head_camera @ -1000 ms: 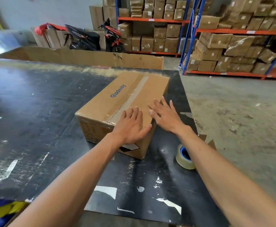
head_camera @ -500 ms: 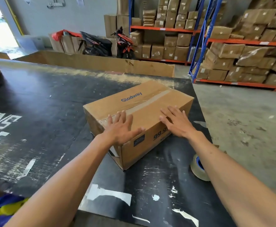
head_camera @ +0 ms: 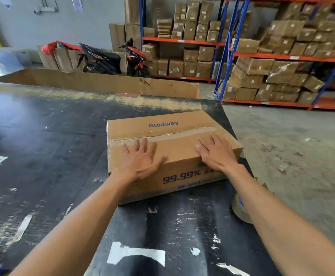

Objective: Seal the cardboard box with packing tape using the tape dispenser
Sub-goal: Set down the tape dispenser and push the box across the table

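Observation:
A brown cardboard box (head_camera: 174, 148) printed "Glodway" lies on the black table (head_camera: 43, 156), its long side facing me. A strip of clear tape (head_camera: 182, 134) runs along the top seam. My left hand (head_camera: 140, 160) rests flat on the box's near left top edge, fingers spread. On the near right top edge my right hand (head_camera: 216, 152) also lies flat, fingers apart. A roll of packing tape (head_camera: 240, 210) sits on the table's right edge, partly hidden behind my right forearm. No dispenser is visible.
The table's right edge drops to a concrete floor (head_camera: 292, 156). A long open cardboard bin (head_camera: 103, 82) stands behind the table. Shelving racks (head_camera: 282, 56) full of boxes and two parked motorbikes (head_camera: 113, 58) fill the back.
The box has turned counter-clockwise under both hands, from end-on to long side facing me. Both hands stayed flat on its top.

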{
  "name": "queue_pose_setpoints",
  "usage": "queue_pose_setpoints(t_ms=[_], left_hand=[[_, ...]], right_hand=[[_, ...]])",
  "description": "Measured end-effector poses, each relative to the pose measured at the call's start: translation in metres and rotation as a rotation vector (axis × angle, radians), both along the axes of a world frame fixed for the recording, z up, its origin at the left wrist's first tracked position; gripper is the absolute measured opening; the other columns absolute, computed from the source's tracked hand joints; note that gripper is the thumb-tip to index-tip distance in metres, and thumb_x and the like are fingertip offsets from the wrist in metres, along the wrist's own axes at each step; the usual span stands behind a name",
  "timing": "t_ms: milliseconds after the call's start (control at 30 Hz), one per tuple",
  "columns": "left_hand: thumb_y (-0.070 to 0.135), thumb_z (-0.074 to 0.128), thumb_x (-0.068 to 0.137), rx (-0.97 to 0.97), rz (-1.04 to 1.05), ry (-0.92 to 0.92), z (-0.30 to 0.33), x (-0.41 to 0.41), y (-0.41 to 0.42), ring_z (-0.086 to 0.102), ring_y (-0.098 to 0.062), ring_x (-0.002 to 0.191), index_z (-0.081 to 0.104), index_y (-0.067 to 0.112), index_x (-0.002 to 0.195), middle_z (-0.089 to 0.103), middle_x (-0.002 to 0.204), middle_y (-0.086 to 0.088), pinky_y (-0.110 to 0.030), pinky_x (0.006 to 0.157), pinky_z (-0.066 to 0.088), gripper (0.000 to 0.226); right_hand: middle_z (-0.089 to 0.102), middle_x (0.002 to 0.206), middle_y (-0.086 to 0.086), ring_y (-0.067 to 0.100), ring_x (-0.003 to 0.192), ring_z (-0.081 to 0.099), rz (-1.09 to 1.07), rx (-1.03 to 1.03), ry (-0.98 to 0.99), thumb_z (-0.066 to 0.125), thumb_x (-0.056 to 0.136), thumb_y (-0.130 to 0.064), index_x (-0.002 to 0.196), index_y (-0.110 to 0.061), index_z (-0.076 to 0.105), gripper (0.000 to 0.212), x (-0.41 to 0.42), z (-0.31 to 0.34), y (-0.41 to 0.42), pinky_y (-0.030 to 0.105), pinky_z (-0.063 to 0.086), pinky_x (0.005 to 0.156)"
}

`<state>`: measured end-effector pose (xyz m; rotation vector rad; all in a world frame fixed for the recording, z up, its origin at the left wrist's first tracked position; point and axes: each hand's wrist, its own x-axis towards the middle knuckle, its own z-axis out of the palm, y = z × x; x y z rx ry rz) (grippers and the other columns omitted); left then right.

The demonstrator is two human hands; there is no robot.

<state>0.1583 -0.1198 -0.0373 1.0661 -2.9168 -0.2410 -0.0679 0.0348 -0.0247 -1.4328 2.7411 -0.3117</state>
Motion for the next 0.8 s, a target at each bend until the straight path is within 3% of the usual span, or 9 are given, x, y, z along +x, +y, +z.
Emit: queue_pose_setpoints(t_ms=[67, 167, 333, 433, 533, 800], left_hand=[[0.082, 0.002, 0.085, -0.034, -0.022, -0.025, -0.004, -0.001, -0.014, -0.005, -0.033, 0.153, 0.006, 0.032, 0.158, -0.006, 0.167, -0.009, -0.065, 0.116, -0.007, 0.089], [0.081, 0.005, 0.086, -0.033, -0.066, -0.039, -0.002, 0.007, -0.049, -0.005, -0.025, 0.153, 0.007, 0.037, 0.158, -0.005, 0.167, -0.002, -0.059, 0.12, -0.006, 0.085], [0.088, 0.001, 0.076, -0.047, -0.157, -0.037, -0.001, 0.014, -0.084, -0.002, -0.017, 0.154, 0.011, 0.042, 0.157, 0.0, 0.167, 0.007, -0.053, 0.122, -0.003, 0.094], [0.089, 0.002, 0.078, -0.056, -0.192, -0.018, -0.001, 0.014, -0.087, -0.002, -0.018, 0.154, 0.009, 0.041, 0.157, -0.001, 0.167, 0.006, -0.053, 0.122, -0.004, 0.093], [0.093, 0.004, 0.075, -0.056, -0.231, -0.017, -0.001, 0.015, -0.09, -0.001, -0.021, 0.154, 0.008, 0.042, 0.157, -0.001, 0.167, 0.005, -0.055, 0.121, -0.004, 0.097], [0.094, 0.002, 0.073, -0.053, -0.243, -0.015, -0.001, 0.015, -0.093, -0.003, -0.019, 0.154, 0.006, 0.044, 0.156, -0.001, 0.167, 0.007, -0.055, 0.121, -0.005, 0.097]], right_hand=[[0.008, 0.168, 0.007, 0.027, 0.154, 0.001, -0.013, 0.022, -0.033, 0.014, 0.098, -0.066, 0.158, -0.038, 0.018, 0.066, -0.003, -0.01, 0.0, 0.046, -0.002, 0.123], [0.005, 0.168, 0.009, 0.032, 0.154, -0.001, -0.036, 0.021, -0.017, 0.008, 0.096, -0.069, 0.158, -0.039, 0.012, 0.069, 0.018, -0.019, -0.009, 0.048, -0.001, 0.123], [0.027, 0.162, 0.003, 0.031, 0.147, 0.022, -0.036, 0.031, 0.051, 0.014, 0.091, -0.075, 0.151, -0.048, 0.031, 0.068, 0.011, -0.002, 0.001, 0.054, 0.013, 0.118], [0.013, 0.167, 0.003, 0.031, 0.153, 0.004, -0.027, 0.087, 0.036, 0.013, 0.088, -0.08, 0.154, -0.05, 0.017, 0.072, 0.004, -0.006, 0.009, 0.063, -0.001, 0.118], [-0.001, 0.169, 0.003, 0.032, 0.154, -0.007, -0.009, 0.165, -0.005, 0.012, 0.083, -0.087, 0.155, -0.05, 0.006, 0.082, 0.005, -0.005, 0.009, 0.064, -0.003, 0.118], [-0.005, 0.169, 0.001, 0.03, 0.154, -0.009, -0.049, 0.129, 0.003, 0.01, 0.079, -0.091, 0.155, -0.052, 0.005, 0.085, 0.014, -0.007, 0.013, 0.063, -0.004, 0.119]])
